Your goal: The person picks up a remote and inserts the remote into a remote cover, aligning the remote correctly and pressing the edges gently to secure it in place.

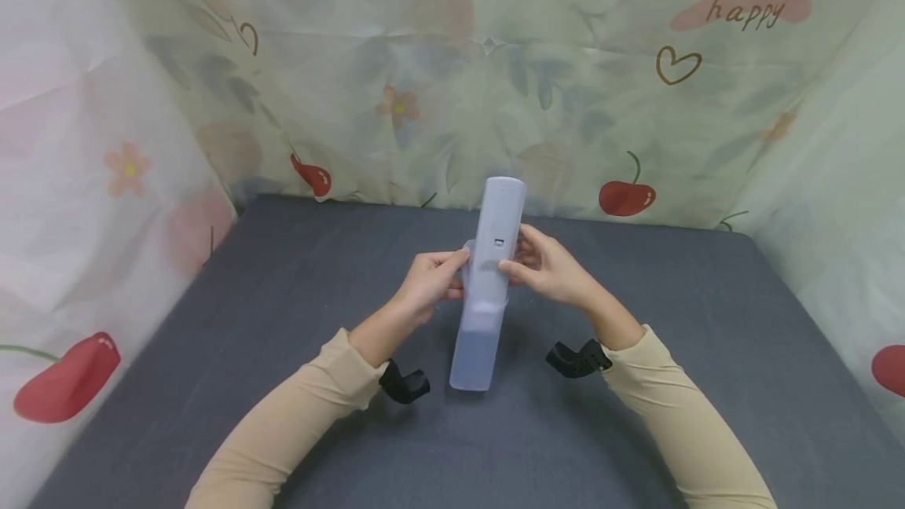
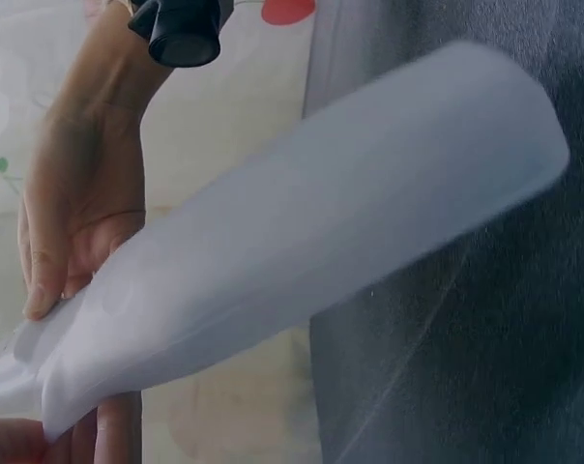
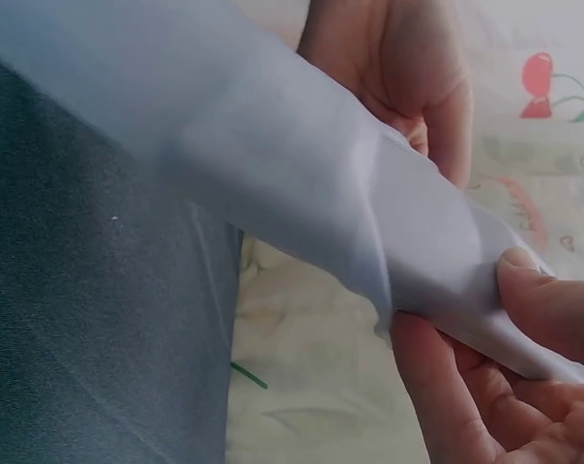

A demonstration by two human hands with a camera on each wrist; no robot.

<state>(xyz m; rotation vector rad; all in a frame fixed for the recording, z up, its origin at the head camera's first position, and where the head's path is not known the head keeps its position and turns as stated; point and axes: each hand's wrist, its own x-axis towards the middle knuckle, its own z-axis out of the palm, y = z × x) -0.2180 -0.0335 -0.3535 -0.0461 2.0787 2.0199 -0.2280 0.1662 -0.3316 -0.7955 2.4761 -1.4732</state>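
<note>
A long white remote control [image 1: 500, 214], with a small dark latch on the side that shows, stands tilted in front of me. Its lower part sits inside a translucent soft sleeve [image 1: 477, 356], whose far end hangs loose and flat. My left hand [image 1: 433, 277] pinches the sleeve's open edge at the left. On the other side, my right hand [image 1: 551, 261] grips the remote's middle, thumb on the near face and fingers behind. The right wrist view shows the sleeve's rim [image 3: 369, 222] crossing the remote just beside the right fingertips [image 3: 418, 333].
A dark grey cloth-covered table [image 1: 339, 258] lies beneath the hands. Printed fabric with cherries and hearts [image 1: 452, 85] closes off the back and both sides. A black strap mount hangs at each wrist, one by the left sleeve cuff [image 1: 364, 375].
</note>
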